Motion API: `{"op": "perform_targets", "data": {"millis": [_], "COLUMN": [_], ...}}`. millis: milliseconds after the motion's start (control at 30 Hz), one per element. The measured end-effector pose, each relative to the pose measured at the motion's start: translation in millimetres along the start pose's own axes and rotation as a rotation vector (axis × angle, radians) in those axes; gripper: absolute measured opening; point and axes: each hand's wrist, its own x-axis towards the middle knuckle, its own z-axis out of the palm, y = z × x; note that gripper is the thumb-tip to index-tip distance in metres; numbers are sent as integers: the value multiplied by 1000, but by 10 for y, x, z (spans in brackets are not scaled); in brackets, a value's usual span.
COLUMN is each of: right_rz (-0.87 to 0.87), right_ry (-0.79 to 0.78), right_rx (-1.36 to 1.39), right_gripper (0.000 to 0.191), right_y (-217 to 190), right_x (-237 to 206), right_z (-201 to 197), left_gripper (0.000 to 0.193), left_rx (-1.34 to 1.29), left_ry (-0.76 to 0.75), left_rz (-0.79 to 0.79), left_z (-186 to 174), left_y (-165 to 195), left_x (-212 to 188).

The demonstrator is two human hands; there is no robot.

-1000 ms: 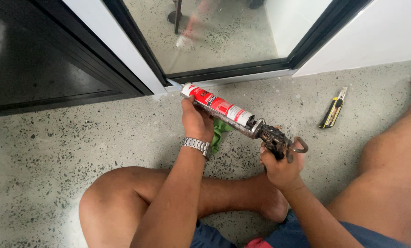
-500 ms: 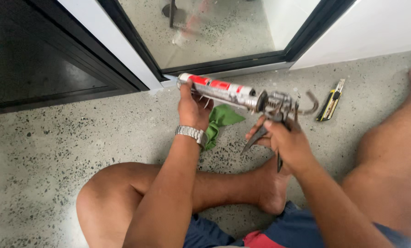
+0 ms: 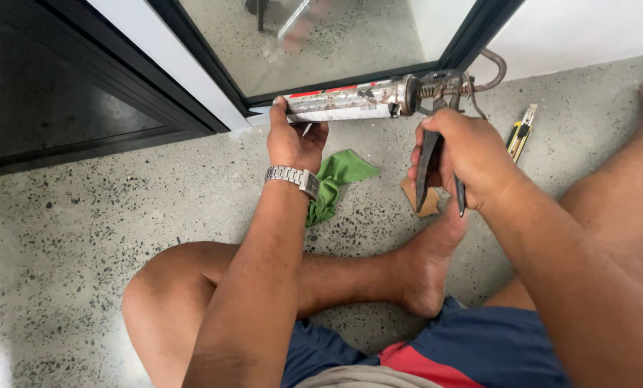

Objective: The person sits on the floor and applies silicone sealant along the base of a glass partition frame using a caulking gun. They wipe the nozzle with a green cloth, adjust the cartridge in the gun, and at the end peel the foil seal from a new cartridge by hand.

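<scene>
A worn metal caulking gun (image 3: 379,99) carrying a red and white sealant tube lies level along the bottom of a dark door frame (image 3: 350,77). My left hand (image 3: 292,140), with a silver watch on the wrist, grips the front end of the tube from below. My right hand (image 3: 461,158) is closed around the gun's black handle and trigger at the rear. The tube's tip sits at the lower left corner of the glass panel, hidden behind my left hand.
A green cloth (image 3: 336,179) lies on the speckled floor under the gun. A small brown scrap (image 3: 418,201) lies beside my foot. A yellow utility knife (image 3: 521,129) rests at the right near the white wall. My crossed legs fill the lower part.
The caulking gun has risen and turned level against the frame's bottom edge. Both hands moved up and away from me with it.
</scene>
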Motion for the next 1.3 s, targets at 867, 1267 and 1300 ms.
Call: {"op": "perform_targets", "data": {"millis": [867, 1267, 1300], "right_rz": [-621, -512, -512], "right_ry": [-171, -271, -282], "right_rx": [82, 510, 516], "right_gripper": [54, 35, 33], "right_y": [-82, 817, 833], "right_x": [-1710, -1849, -1820], "right_z": [-1726, -1995, -1972], "left_gripper": [45, 30, 31], "left_rx": [2120, 7, 15], "left_ry": [-257, -538, -544], "left_rz": [525, 155, 145], "left_z": [-579, 80, 115], "left_y": [-689, 248, 256], "left_x": [-709, -1386, -1441]}}
